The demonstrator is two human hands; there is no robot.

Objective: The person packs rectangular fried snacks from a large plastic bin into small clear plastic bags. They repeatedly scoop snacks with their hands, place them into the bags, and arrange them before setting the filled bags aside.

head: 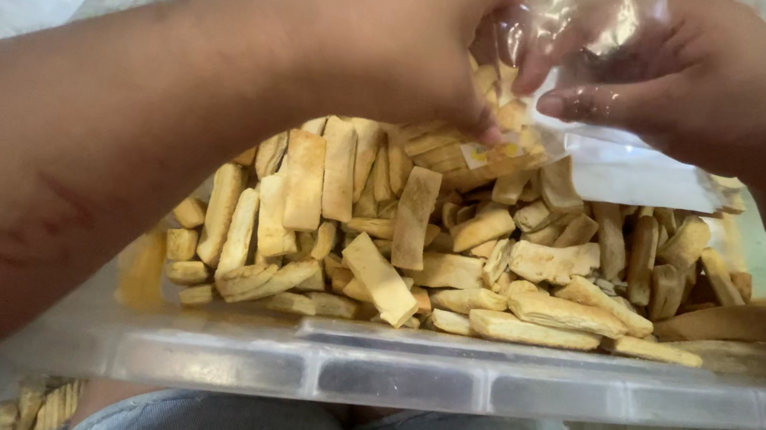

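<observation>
Your right hand [697,80] pinches the clear bag [618,129] open — your left hand's [400,36] closed grip feeds biscuit sticks [500,111] in, bin [400,374] just below.

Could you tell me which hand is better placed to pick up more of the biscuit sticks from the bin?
The left hand, I think: its fingertips are down at the biscuit sticks by the bag's mouth, while the right hand grips the clear plastic bag.

Glossy clear plastic bag [614,159]; translucent plastic tub [400,374].
</observation>
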